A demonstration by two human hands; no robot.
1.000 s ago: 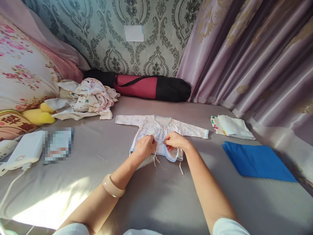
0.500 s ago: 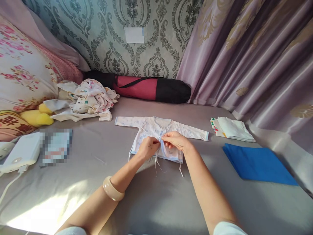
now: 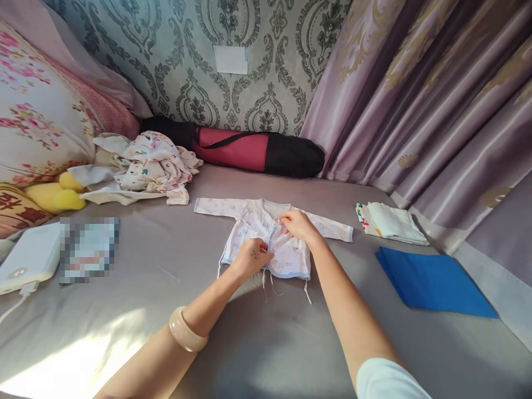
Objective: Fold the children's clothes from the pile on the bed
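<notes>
A small white baby shirt point(image 3: 245, 230) with pale blue print and blue trim lies face up, its sleeves stretched out to both sides. White tie strings point(image 3: 307, 292) hang from its lower hem. Low on the front opening, my left hand point(image 3: 254, 257) has its fingers curled at the blue-trimmed edge; what lies under the fingers is partly hidden. My right hand point(image 3: 298, 226) pinches the cloth or a tie higher up, just below the neckline.
A folded blue cloth point(image 3: 436, 281) and folded white cloths point(image 3: 393, 221) lie to the right. Crumpled printed clothes point(image 3: 153, 166), a floral pillow point(image 3: 41, 111) and a white power bank point(image 3: 31, 257) are on the left. A red and black bag point(image 3: 233, 149) rests along the wall.
My hands have moved apart from the middle of the shirt front. The right one has gone up toward the neckline, the left slightly down toward the hem.
</notes>
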